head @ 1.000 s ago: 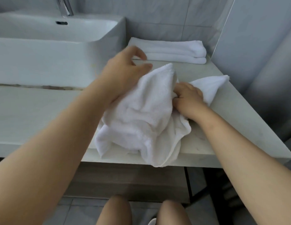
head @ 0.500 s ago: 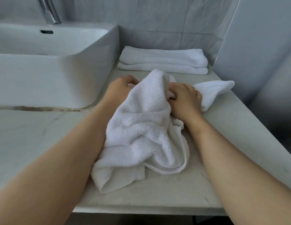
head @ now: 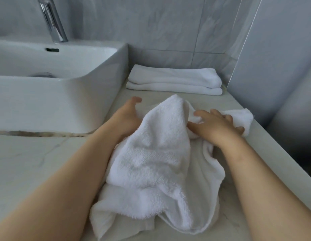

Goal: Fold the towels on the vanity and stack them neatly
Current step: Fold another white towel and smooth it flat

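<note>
By my judgement from the remote seat, the task is about half done. Two towels are already folded and lie as a stack (head: 174,79) just right of the sink (head: 64,101), beside its far corner and against the wall. One towel (head: 151,162) is not folded at all. It lies crumpled on the vanity (head: 29,162), right of the sink and nearer to me than the stack, with a raised ridge along its middle.

The left hand (head: 127,119) is between the sink and the towel, touching the sink side of the cloth. Its thumb is stretched out, but the other fingers are hidden by the cloth, so I cannot tell if they pinch it. The right hand (head: 215,127) rests on the part of the towel farthest from the sink, with fingers spread and flat; it presses and pinches nothing.

I think three steps are left: open the towel flat, fold it, and put it on the stack.

The room for moving is small. The strip right of the sink is narrow, closed by the sink wall on one side. On the other side the vanity ends in an edge, and the towel corner lies near this edge, so it may slide off. The surface in front of the sink is wider and would suit the spreading better
</note>
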The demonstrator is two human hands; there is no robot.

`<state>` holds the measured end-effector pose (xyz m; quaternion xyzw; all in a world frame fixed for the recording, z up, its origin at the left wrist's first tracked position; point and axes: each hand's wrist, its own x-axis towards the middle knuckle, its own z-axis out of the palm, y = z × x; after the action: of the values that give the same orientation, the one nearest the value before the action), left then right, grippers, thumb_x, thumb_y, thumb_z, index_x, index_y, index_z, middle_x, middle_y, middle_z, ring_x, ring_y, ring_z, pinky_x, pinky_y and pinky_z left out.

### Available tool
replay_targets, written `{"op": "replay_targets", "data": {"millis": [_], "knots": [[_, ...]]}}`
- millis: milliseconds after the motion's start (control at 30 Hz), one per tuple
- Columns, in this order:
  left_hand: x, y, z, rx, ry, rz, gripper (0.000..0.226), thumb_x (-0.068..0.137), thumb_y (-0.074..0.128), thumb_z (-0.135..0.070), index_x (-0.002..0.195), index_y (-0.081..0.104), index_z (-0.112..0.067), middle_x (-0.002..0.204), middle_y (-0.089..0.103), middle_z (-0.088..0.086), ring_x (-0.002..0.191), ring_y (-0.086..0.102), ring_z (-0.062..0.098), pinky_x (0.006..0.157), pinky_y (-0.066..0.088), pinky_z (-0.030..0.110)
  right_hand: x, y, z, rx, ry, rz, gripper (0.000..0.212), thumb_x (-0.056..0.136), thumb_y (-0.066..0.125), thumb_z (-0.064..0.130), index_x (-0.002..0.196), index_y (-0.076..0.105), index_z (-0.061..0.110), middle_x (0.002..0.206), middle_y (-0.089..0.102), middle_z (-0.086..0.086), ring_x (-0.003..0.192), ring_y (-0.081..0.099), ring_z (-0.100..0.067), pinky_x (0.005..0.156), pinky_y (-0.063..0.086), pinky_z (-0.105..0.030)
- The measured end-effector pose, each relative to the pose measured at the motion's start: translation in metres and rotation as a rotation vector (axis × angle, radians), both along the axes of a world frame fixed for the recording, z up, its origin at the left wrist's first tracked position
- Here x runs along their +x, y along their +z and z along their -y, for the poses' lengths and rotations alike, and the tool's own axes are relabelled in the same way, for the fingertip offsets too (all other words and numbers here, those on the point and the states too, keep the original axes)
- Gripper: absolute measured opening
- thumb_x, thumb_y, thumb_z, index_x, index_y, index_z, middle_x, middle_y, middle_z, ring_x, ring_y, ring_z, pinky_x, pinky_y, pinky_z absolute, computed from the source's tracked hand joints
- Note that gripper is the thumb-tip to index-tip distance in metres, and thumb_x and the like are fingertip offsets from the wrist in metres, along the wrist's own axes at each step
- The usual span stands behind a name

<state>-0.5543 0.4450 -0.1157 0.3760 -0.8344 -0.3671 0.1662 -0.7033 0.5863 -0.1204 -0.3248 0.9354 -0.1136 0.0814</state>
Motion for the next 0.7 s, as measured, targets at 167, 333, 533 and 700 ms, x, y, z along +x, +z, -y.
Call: {"op": "replay_targets", "data": {"millis": [167,333,533,700], "knots": [[0.004,-0.004,-0.002,0.198,0.021,-0.252,0.052,0.085,0.059,-0.003,0.129,0.043,-0.027,0.078,0.048,0.0,0.057,0.049,0.012,0.043,0.042,0.01,0.006,0.002,0.001,-0.053,0.085,0.006,0.039,0.082,0.046,0.053,0.119,0.05,0.042,0.125,0.053,0.006,0.123,0.038,-0.026,0.094,0.038,-0.042],[0.002,0.001,-0.006,0.292,0.105,-0.449,0.032,0.085,0.041,0.01,0.069,0.059,-0.011,0.061,0.054,0.003,0.05,0.045,0.011,0.043,0.039,0.015,0.008,0.0,0.004,-0.451,0.211,-0.157,0.014,0.077,0.062,0.029,0.082,0.05,0.024,0.091,0.057,0.0,0.097,0.053,-0.028,0.079,0.043,-0.037],[0.007,0.008,0.004,0.352,0.326,-0.615,0.034,0.078,0.047,0.01,0.077,0.059,-0.021,0.088,0.055,0.005,0.067,0.047,0.019,0.064,0.041,0.028,0.006,0.004,0.001,-0.981,0.213,-0.716,0.021,0.074,0.069,0.033,0.082,0.06,0.015,0.116,0.06,-0.009,0.106,0.042,-0.025,0.083,0.029,-0.035],[0.005,-0.003,0.011,-0.022,0.172,0.067,0.015,0.089,0.05,-0.011,0.097,0.051,-0.024,0.114,0.053,0.006,0.08,0.051,0.019,0.058,0.035,0.024,-0.002,-0.001,-0.008,-0.396,-0.037,-0.191,0.048,0.087,0.055,0.05,0.131,0.044,0.033,0.149,0.026,-0.001,0.131,0.027,-0.032,0.102,0.025,-0.045]]}}
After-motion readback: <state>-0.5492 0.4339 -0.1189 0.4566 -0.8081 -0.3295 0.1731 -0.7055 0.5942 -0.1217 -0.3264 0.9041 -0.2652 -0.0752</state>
